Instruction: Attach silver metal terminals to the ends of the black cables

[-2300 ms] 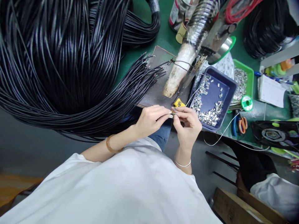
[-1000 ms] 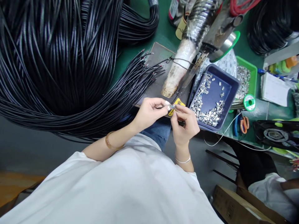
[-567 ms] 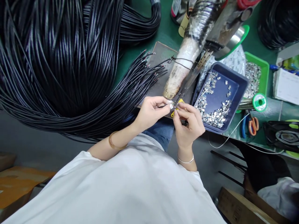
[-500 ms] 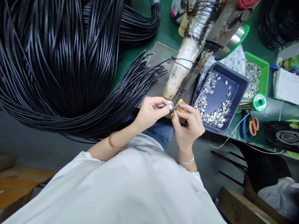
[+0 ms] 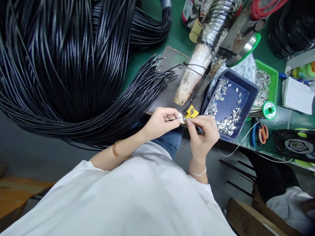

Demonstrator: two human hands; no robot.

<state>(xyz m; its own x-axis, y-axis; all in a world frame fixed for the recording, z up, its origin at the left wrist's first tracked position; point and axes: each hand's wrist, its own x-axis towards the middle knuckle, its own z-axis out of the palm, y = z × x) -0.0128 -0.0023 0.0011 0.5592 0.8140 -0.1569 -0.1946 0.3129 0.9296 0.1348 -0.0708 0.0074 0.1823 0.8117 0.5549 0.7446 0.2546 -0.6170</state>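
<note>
My left hand [image 5: 163, 122] is closed in a pinch at the bench's front edge, with a white covering on a fingertip. It holds the end of a black cable, mostly hidden by the fingers. Facing it, my right hand [image 5: 203, 132] pinches the thin coloured wires [image 5: 185, 119] that come out of the cable end. Just behind the fingertips lies a yellow piece [image 5: 192, 112] on the dark board [image 5: 165, 95]. To the left, a bundle of black cables [image 5: 147, 82] rests with its stripped ends on that board.
A plastic-wrapped tube [image 5: 190, 78] slants down over the board. To the right are a blue tray [image 5: 248, 95] of small metal connectors, a green tray [image 5: 275, 78], a wire spool [image 5: 269, 110], orange-handled pliers [image 5: 263, 133] and a black fan [image 5: 295, 144]. Another person's sleeve [image 5: 287, 200] shows at lower right.
Both hands have come slightly nearer to my body and away from the tube's tip. The yellow piece and the coloured wires between my fingertips show more plainly. The view has shifted a little.
</note>
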